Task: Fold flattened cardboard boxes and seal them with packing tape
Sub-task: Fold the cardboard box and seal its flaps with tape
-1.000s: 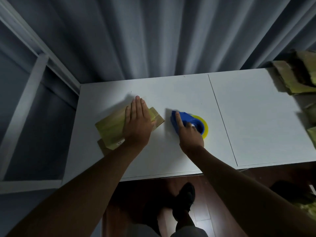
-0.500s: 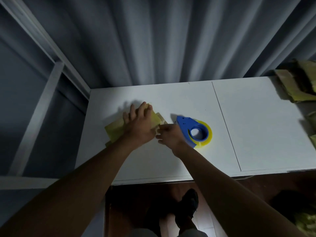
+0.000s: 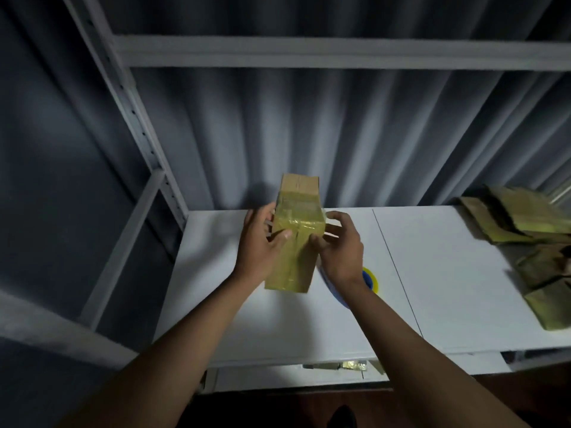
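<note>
While both hands held it up above the bench, the cardboard box (image 3: 293, 239) stood on end, tilted a little, its faces covered in shiny yellowish tape and its bare brown far end pointing toward the curtain. The left hand (image 3: 261, 244) gripped the box's left side, thumb curled across the near face and fingers wrapped behind. The right hand (image 3: 340, 248) gripped the right side, thumb pressed on the near face close to the left thumb, fingers bent round the far edge. Under the right wrist, the blue and yellow tape dispenser (image 3: 369, 279) lay on the white bench (image 3: 448, 273), mostly hidden by the forearm, near the seam between the bench's two panels. At the bench's right edge a heap of flattened boxes (image 3: 531, 239) sprawled from the back corner toward the front. A grey shelf frame (image 3: 136, 125) rose at the bench's left back corner, and a grey pleated curtain (image 3: 355, 134) hung behind.
</note>
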